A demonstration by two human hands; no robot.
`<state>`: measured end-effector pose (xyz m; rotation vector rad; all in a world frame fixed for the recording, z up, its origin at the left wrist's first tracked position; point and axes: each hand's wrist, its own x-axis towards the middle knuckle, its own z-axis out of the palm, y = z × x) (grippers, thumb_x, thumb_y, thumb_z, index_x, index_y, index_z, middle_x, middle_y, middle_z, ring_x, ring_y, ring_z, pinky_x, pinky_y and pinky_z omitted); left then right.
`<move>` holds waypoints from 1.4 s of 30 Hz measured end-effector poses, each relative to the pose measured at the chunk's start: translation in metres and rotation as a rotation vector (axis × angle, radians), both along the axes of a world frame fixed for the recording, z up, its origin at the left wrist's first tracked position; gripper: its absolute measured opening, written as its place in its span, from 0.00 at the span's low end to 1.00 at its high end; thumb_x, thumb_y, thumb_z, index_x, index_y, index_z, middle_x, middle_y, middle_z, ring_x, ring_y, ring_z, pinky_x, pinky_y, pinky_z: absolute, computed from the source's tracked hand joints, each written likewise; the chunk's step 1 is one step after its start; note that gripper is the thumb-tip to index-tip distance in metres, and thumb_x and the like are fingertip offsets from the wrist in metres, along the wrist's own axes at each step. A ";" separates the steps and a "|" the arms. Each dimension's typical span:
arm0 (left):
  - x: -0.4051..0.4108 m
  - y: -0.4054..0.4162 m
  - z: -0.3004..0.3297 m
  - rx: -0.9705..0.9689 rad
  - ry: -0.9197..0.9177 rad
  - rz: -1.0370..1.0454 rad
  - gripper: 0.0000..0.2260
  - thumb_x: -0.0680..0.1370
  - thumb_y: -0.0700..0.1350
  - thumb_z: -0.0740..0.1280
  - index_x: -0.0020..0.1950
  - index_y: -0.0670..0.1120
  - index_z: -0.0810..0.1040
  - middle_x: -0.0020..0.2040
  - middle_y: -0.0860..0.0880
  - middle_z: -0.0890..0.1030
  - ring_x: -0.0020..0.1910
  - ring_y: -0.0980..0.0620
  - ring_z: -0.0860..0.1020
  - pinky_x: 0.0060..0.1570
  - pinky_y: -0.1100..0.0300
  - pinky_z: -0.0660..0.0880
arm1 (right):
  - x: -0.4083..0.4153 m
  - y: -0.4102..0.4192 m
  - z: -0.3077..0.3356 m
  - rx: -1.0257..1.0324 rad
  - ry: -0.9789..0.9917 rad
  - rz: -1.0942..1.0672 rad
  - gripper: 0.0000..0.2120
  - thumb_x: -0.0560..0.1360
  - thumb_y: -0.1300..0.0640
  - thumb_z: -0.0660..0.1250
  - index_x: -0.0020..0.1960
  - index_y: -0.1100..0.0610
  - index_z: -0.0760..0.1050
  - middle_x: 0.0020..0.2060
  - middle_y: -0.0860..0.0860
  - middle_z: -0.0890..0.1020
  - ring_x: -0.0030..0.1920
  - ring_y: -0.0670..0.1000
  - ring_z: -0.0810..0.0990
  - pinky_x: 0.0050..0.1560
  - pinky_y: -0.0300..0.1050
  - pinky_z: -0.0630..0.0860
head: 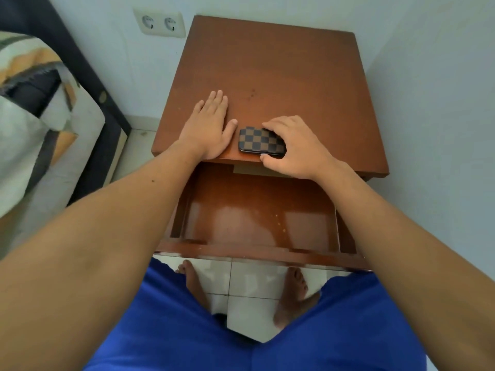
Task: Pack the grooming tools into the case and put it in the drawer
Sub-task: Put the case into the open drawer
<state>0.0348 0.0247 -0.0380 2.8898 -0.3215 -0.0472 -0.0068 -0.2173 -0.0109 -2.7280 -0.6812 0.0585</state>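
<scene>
Case (260,141), closed and checkered in brown and black, lies on the wooden nightstand top (281,76) near its front edge. The right hand (292,145) curls over the case's right end, fingers along the far edge and thumb at the near edge, gripping it between them. The left hand (210,127) lies flat on the top just left of the case, palm down, fingers pressed together and thumb spread toward the case. Below, the drawer (254,210) stands pulled open, its glossy wooden bottom bare. Blue shorts (187,330) and bare feet on white floor tiles (251,277) show beneath.
</scene>
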 end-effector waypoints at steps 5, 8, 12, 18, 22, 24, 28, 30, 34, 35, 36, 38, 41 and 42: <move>-0.002 0.000 0.001 0.030 -0.008 0.002 0.31 0.88 0.59 0.47 0.87 0.44 0.49 0.88 0.45 0.49 0.87 0.48 0.46 0.84 0.50 0.44 | 0.013 0.002 0.007 -0.018 0.044 0.035 0.35 0.72 0.39 0.71 0.73 0.55 0.71 0.65 0.50 0.75 0.63 0.51 0.72 0.62 0.48 0.76; -0.002 -0.001 0.002 0.035 -0.007 0.007 0.31 0.88 0.59 0.46 0.87 0.44 0.49 0.88 0.45 0.49 0.87 0.48 0.47 0.84 0.51 0.44 | 0.013 0.003 0.010 -0.021 0.061 0.026 0.35 0.70 0.37 0.72 0.72 0.54 0.73 0.62 0.49 0.75 0.61 0.49 0.72 0.60 0.47 0.78; -0.003 -0.001 0.002 0.035 -0.003 0.010 0.31 0.88 0.60 0.46 0.87 0.45 0.49 0.88 0.46 0.49 0.87 0.48 0.47 0.84 0.51 0.44 | -0.004 0.001 0.012 0.033 0.060 0.035 0.34 0.70 0.37 0.73 0.70 0.54 0.74 0.60 0.48 0.75 0.59 0.48 0.73 0.59 0.47 0.77; -0.004 0.001 0.003 0.021 -0.003 0.006 0.31 0.88 0.60 0.47 0.87 0.45 0.49 0.88 0.46 0.49 0.87 0.49 0.47 0.84 0.51 0.43 | -0.054 -0.007 0.010 0.075 0.086 0.096 0.37 0.69 0.34 0.74 0.69 0.54 0.75 0.59 0.47 0.75 0.59 0.47 0.74 0.60 0.46 0.76; -0.005 0.001 0.003 0.015 -0.003 -0.001 0.31 0.88 0.60 0.46 0.87 0.45 0.50 0.88 0.46 0.50 0.87 0.49 0.47 0.84 0.51 0.44 | -0.087 -0.008 -0.002 0.024 0.156 0.165 0.39 0.70 0.33 0.74 0.73 0.54 0.73 0.61 0.46 0.74 0.60 0.46 0.72 0.61 0.42 0.74; -0.006 0.000 0.003 0.015 -0.008 0.002 0.31 0.88 0.60 0.46 0.87 0.45 0.50 0.88 0.46 0.50 0.87 0.49 0.47 0.85 0.51 0.44 | -0.092 -0.007 -0.015 -0.016 0.207 0.173 0.39 0.70 0.32 0.74 0.73 0.53 0.73 0.61 0.45 0.74 0.60 0.45 0.72 0.61 0.41 0.74; -0.007 0.001 0.003 0.011 -0.008 0.006 0.31 0.88 0.60 0.46 0.87 0.45 0.50 0.88 0.46 0.50 0.87 0.49 0.47 0.84 0.51 0.43 | -0.079 0.000 -0.044 -0.090 0.299 0.129 0.40 0.68 0.30 0.74 0.72 0.53 0.74 0.60 0.46 0.75 0.59 0.47 0.74 0.61 0.47 0.77; -0.007 0.001 0.003 0.008 -0.005 0.005 0.31 0.88 0.60 0.47 0.87 0.45 0.50 0.88 0.46 0.50 0.87 0.49 0.47 0.84 0.51 0.43 | -0.070 0.005 -0.057 -0.118 0.328 0.106 0.41 0.66 0.30 0.75 0.71 0.53 0.75 0.58 0.46 0.76 0.58 0.49 0.76 0.60 0.50 0.79; -0.006 0.002 0.003 -0.002 -0.009 0.004 0.31 0.88 0.60 0.48 0.87 0.45 0.50 0.88 0.46 0.50 0.87 0.49 0.47 0.84 0.52 0.43 | -0.056 0.012 -0.080 -0.188 0.356 0.099 0.41 0.65 0.33 0.77 0.71 0.54 0.75 0.60 0.49 0.76 0.60 0.53 0.76 0.60 0.53 0.78; -0.005 0.002 0.003 -0.003 -0.008 0.004 0.31 0.88 0.60 0.48 0.87 0.45 0.50 0.88 0.46 0.51 0.87 0.49 0.47 0.84 0.52 0.43 | -0.055 0.012 -0.085 -0.194 0.367 0.098 0.41 0.65 0.34 0.78 0.71 0.54 0.75 0.60 0.50 0.76 0.61 0.53 0.76 0.60 0.52 0.77; -0.005 0.002 0.002 -0.003 -0.008 0.005 0.31 0.88 0.60 0.48 0.87 0.45 0.50 0.88 0.47 0.51 0.87 0.50 0.47 0.84 0.52 0.43 | -0.054 0.012 -0.091 -0.193 0.379 0.095 0.41 0.65 0.35 0.79 0.71 0.53 0.74 0.60 0.50 0.76 0.61 0.53 0.75 0.60 0.52 0.77; -0.004 0.002 0.002 -0.004 -0.008 0.007 0.31 0.88 0.60 0.48 0.87 0.46 0.50 0.88 0.47 0.51 0.87 0.50 0.47 0.84 0.52 0.43 | -0.055 0.011 -0.100 -0.181 0.398 0.089 0.40 0.65 0.36 0.79 0.71 0.52 0.73 0.61 0.50 0.75 0.61 0.53 0.75 0.60 0.52 0.77; -0.003 0.002 0.002 -0.005 -0.008 0.006 0.31 0.88 0.60 0.48 0.87 0.46 0.50 0.88 0.47 0.50 0.87 0.50 0.47 0.84 0.52 0.43 | -0.057 0.008 -0.109 -0.167 0.394 0.078 0.39 0.66 0.36 0.78 0.71 0.52 0.72 0.61 0.49 0.74 0.62 0.53 0.73 0.62 0.52 0.76; -0.003 0.003 0.002 -0.006 -0.008 0.006 0.31 0.88 0.60 0.48 0.87 0.46 0.50 0.88 0.47 0.50 0.87 0.50 0.47 0.84 0.52 0.43 | -0.058 0.007 -0.111 -0.170 0.388 0.080 0.39 0.66 0.36 0.78 0.71 0.52 0.71 0.61 0.49 0.74 0.62 0.53 0.73 0.62 0.52 0.76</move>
